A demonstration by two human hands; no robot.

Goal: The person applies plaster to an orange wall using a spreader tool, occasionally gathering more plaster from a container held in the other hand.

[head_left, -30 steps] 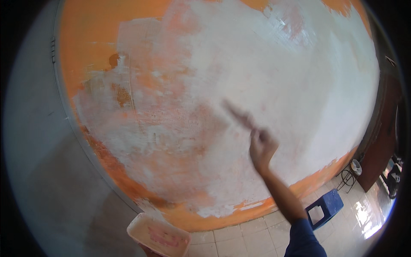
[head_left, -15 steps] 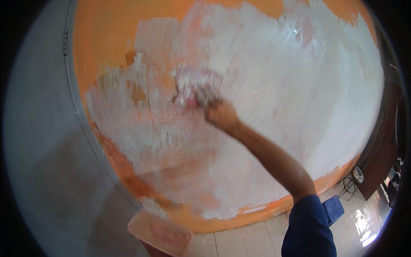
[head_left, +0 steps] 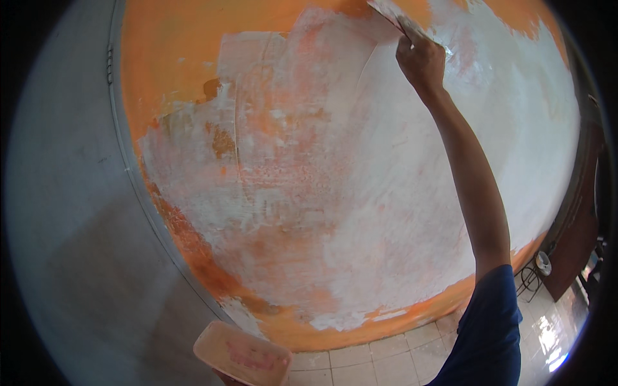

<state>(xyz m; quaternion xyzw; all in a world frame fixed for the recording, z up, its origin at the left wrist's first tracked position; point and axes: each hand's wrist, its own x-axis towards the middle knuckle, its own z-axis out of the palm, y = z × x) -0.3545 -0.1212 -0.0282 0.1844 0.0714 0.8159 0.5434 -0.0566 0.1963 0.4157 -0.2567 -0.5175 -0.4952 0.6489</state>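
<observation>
My right hand (head_left: 423, 63) is closed round a wide putty knife (head_left: 389, 14) smeared with white filler. Its blade is seen nearly edge-on, high up against the wall (head_left: 412, 180). Whitish filler covers much of that orange wall, with orange and pinkish patches showing through. Low at the left, a pale pink plastic tub (head_left: 209, 341) with reddish-white residue inside is held up by my left hand (head_left: 226, 378). Only a sliver of that hand shows under the tub; its fingers are mostly hidden.
A grey door (head_left: 71, 193) with a hinge stands along the left. Light floor tiles (head_left: 393, 349) run below the wall. At the right are a dark metal stand (head_left: 530, 281), a small white container (head_left: 543, 262) and a brown panel (head_left: 571, 257).
My right hand has moved up and to the right with the putty knife, from mid-wall to the upper wall, and the blade has turned edge-on. The tub stays almost in place.
</observation>
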